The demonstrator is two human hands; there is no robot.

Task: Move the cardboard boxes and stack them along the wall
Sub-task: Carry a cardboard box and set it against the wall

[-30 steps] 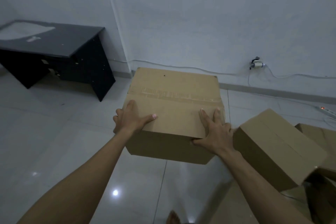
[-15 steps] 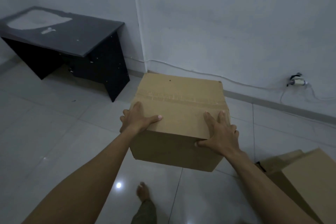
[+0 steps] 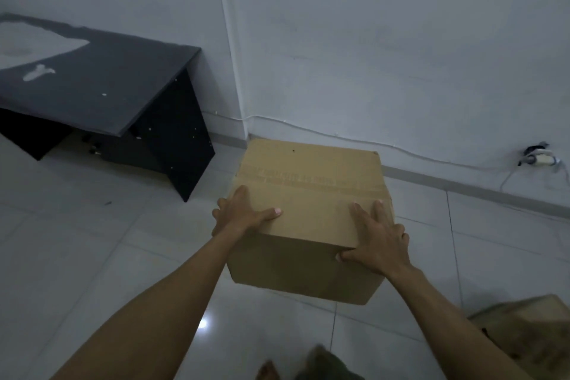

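Observation:
I carry a taped brown cardboard box [image 3: 311,191] in front of me, lifted off the tiled floor. My left hand [image 3: 243,214] grips its near left corner, thumb on top and fingers down the side. My right hand [image 3: 381,237] grips the near right corner, fingers spread on top and thumb against the front face. The box's far edge points at the white wall [image 3: 385,55], close to the baseboard. Another cardboard box [image 3: 530,330] shows at the bottom right, blurred.
A black desk [image 3: 101,92] stands against the wall at the left. A white cable [image 3: 339,136] runs low along the wall to a plug [image 3: 538,159] at the right. My foot [image 3: 268,370] shows at the bottom edge on the glossy floor tiles.
I have walked toward the wall with the box in both hands. The desk looms larger, and the pile of boxes on the right has slid almost out of view.

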